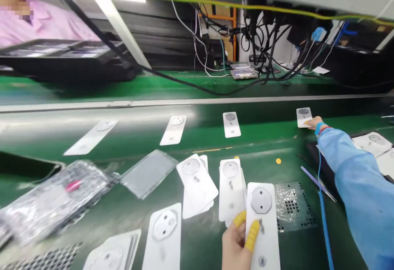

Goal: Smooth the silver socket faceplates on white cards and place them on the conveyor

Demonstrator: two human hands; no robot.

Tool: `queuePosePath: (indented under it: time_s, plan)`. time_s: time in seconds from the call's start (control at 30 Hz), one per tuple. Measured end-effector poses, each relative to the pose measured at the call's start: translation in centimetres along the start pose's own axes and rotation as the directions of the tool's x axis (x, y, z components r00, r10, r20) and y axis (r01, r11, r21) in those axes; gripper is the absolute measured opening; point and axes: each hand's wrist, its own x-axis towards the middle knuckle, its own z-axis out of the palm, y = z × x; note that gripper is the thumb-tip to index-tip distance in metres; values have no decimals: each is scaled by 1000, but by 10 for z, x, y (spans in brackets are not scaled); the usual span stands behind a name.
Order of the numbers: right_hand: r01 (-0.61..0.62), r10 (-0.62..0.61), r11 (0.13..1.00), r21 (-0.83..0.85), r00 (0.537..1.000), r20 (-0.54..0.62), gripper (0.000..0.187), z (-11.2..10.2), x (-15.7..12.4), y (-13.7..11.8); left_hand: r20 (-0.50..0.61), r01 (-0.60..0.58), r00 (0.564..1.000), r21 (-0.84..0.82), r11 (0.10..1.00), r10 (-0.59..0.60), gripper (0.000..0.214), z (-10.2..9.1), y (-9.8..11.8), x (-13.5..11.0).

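Two white plug-adapter housings (pixel 263 225) occupy our hands. Our left hand (pixel 235 245) grasps the near housing (pixel 263 225) at its lower edge, pinched between yellow finger cots (pixel 252 235). Our right hand (pixel 314 123) rests on the far housing (pixel 303 116), on the green assembly-line surface (pixel 277 147); whether it grips, we cannot tell. Each housing should handle as light, stiff and slick: we take the long edges, clear of the round socket face (pixel 261 200).

The long white plastic socket panel (pixel 264 237) looks smooth and lightly glossy. Beside it sit matt yellow rubber finger cots (pixel 252 235). Right of it, a blue cloth sleeve (pixel 360 192) looks soft and matt; beyond it, a green workbench surface (pixel 261 145) shines glossy.
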Motion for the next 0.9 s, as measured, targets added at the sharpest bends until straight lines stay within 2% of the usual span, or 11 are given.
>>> queuePosePath:
  time_s: [0.07, 0.13, 0.23, 0.37, 0.43, 0.47, 0.57, 0.63, 0.7, 0.8, 0.9]
  plan:
    - [-4, -5, 998, 56, 989, 150, 33, -1, -13, -7, -65, -5, 998, -39, 999, 2, 48, -5, 7, -1]
    - [2, -37, 994, 112, 948, 315, 31, 5, -42, -13, -196, -26, 981, -82, 996, 9, 51, -15, 18, -1]
    - [15, -117, 982, 187, 829, 548, 21, 34, -114, -17, -404, -121, 911, -72, 990, 82, 58, -33, 40, -2]
    - [46, -165, 983, 178, 642, 749, 16, 85, -218, -16, -573, -401, 733, 68, 913, 365, 72, -50, 59, -15]
    - [108, -169, 986, 130, 600, 782, 13, 103, -249, -13, -614, -484, 644, 134, 865, 456, 73, -55, 59, -24]
    - [152, -173, 983, 102, 589, 789, 14, 109, -258, -10, -627, -488, 620, 161, 858, 471, 68, -57, 57, -29]
    - [314, -200, 949, 20, 554, 808, 22, 119, -268, -5, -657, -419, 609, 209, 884, 444, 50, -61, 47, -39]
    - [423, -231, 906, -17, 529, 817, 27, 118, -267, -5, -646, -390, 636, 204, 898, 423, 46, -62, 40, -42]
    - [521, -292, 852, -42, 541, 788, 33, 110, -266, -6, -602, -404, 666, 203, 892, 439, 44, -64, 34, -42]
    - [637, -436, 769, -52, 582, 687, 32, 78, -265, 4, -497, -432, 723, 217, 876, 479, 34, -67, 27, -39]
    - [714, -557, 699, -22, 564, 610, 32, 33, -268, 43, -404, -365, 814, 205, 908, 418, 27, -70, 24, -37]
